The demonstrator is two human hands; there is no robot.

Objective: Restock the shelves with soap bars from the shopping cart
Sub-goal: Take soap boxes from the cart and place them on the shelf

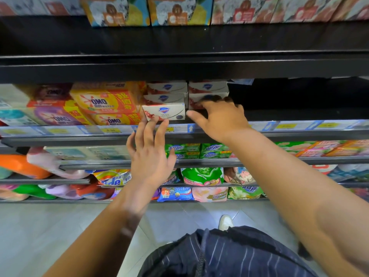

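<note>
Store shelf, front edge: front soap box is laid long axis left-right, touched from below by the straight-fingered left hand, while the open right hand is rested on the neighbouring soap stack.

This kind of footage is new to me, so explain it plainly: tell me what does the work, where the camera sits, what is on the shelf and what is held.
There is no machine: the two grips are a person's bare hands. The single picture comes from a head-worn camera looking forward and down at store shelves. On the middle shelf white soap boxes sit in two stacks, beside orange OMO boxes. The left grip touches the front soap box with straight fingers. The right grip lies over the right-hand stack; whether it clasps a box is unclear. No cart shows.
</note>
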